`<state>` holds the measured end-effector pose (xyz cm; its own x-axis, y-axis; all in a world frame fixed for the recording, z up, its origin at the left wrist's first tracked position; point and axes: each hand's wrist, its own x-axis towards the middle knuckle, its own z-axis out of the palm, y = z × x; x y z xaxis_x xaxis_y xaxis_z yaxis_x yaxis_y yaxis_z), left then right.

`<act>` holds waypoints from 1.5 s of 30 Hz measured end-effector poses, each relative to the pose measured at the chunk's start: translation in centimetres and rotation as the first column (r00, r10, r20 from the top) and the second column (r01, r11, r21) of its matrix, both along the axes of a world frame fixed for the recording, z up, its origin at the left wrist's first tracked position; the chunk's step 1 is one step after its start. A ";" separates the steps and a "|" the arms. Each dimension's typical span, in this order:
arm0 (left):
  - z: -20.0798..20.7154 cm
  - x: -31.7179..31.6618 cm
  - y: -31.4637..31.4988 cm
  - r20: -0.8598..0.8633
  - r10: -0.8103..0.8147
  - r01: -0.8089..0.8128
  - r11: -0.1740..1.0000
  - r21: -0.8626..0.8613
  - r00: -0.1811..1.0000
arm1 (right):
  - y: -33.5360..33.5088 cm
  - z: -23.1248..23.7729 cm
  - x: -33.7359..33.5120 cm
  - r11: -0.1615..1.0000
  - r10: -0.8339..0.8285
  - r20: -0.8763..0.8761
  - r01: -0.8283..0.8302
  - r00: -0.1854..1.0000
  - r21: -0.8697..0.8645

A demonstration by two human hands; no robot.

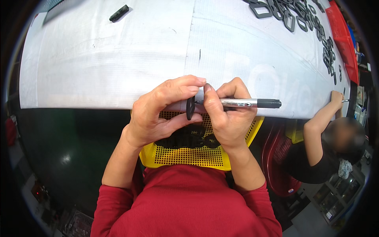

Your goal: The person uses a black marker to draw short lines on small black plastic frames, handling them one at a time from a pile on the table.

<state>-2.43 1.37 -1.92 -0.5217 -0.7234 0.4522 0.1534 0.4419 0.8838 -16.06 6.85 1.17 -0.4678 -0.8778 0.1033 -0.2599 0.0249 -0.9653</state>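
Note:
My left hand [160, 106] pinches a small black ring-like part [190, 108] by its edge, thumb below and fingers above, so that it stands upright. From the right, my right hand [233, 114] grips a silver and black marker pen [246, 103]. The pen's tip points left and meets the black part or lies very close to it; which of the two I cannot tell. Beneath both hands, at my lap, a yellow perforated basket [185, 157] holds several black parts [193, 136], partly hidden by the hands.
A white-covered table [118, 59] stretches ahead. A black pen cap [119, 13] lies at far left. Many black frame-shaped pieces [290, 19] are heaped at far right beside a red basket [342, 41]. A co-worker's arm [316, 128] rests at the right edge, near a dark red chair [276, 166].

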 end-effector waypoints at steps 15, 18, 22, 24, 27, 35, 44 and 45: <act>3.5 0.8 -1.3 0.006 -0.301 0.268 0.856 0.443 0.953 | -0.3 2.0 -3.1 0.909 0.334 0.098 -0.293 0.937 -0.297; 4.9 1.0 -2.1 -0.078 -0.414 0.346 0.629 0.696 0.907 | -0.7 2.8 -4.0 0.792 0.522 -0.213 -0.562 0.826 -0.239; 5.5 0.4 -1.9 -0.290 -0.392 0.452 0.428 0.783 0.873 | 0.2 4.1 -3.4 0.969 0.246 0.361 -0.235 0.900 -0.074; 4.9 -0.4 -1.5 -0.189 -0.224 0.277 0.901 0.334 0.956 | -0.1 3.2 -3.5 0.984 0.178 0.697 -0.122 0.694 -0.129; 3.8 -0.9 -1.4 -0.151 -0.130 0.139 0.989 0.055 0.980 | -0.4 2.6 -2.5 0.991 0.116 0.878 -0.118 0.465 -0.068; 3.6 0.1 -0.7 0.028 -0.020 0.018 0.998 0.065 0.999 | 0.1 2.4 -1.6 0.982 -0.054 0.645 -0.077 0.762 0.174; 1.5 0.6 -0.3 0.156 0.002 -0.027 0.987 0.160 0.988 | 0.1 1.6 -0.7 0.989 -0.110 0.381 0.063 0.918 0.134; 1.5 0.6 -0.3 0.163 0.005 -0.034 0.984 0.176 0.987 | 0.1 1.5 -0.6 0.995 -0.072 0.300 0.046 0.951 0.093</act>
